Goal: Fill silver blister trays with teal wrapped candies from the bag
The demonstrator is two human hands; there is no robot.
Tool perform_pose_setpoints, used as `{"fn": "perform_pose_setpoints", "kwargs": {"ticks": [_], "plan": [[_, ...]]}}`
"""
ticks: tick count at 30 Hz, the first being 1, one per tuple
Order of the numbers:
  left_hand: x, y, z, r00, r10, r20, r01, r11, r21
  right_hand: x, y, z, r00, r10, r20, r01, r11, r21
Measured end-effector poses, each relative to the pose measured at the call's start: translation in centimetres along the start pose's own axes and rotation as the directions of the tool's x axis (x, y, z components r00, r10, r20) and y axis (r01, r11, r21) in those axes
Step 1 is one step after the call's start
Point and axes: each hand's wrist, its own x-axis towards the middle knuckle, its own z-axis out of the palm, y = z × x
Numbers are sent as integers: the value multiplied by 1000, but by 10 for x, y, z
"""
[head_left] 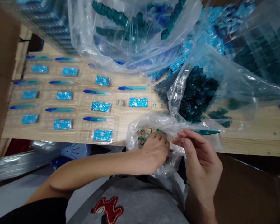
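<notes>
My left hand point(156, 151) reaches down into a clear plastic bag point(133, 132) at the table's front edge. Its fingers are curled together among small striped blocks point(143, 135) in green and pinkish tan; the fingertips are hidden. Just right of that bag, my right hand point(198, 155) is raised with thumb and fingers apart, and nothing shows between them. Beyond the bag lies a clear tray point(151, 95) with a blue-to-teal pen point(133, 88), a blue dotted packet point(138, 102) and one striped block point(120, 102).
Several more clear trays point(78, 129), each with a pen and a packet, lie in rows at left. A large plastic bag point(84, 46) of teal pieces stands behind. Dark teal pieces point(198, 93) spill from another bag at right. Stacked trays point(49, 25) stand back left.
</notes>
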Motion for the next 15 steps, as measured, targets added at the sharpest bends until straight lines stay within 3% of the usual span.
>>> {"fn": "perform_pose_setpoints", "kwargs": {"ticks": [5,8,12,15], "plan": [[0,-2,1,1000,-8,-10,8,1000,7,0,0,0,1000,-20,0,20,1000,-4],[-13,-8,0,997,39,-60,-41,999,-19,0,0,-2,1000,-28,0,28,999,-23],[-47,-25,-10,982,47,-184,-103,944,-313,-4,-3,-6,999,-33,15,33,999,-26],[-71,-37,-20,964,-62,-258,-109,793,-599,-6,-9,-9,995,-28,96,32,999,-44]]}}
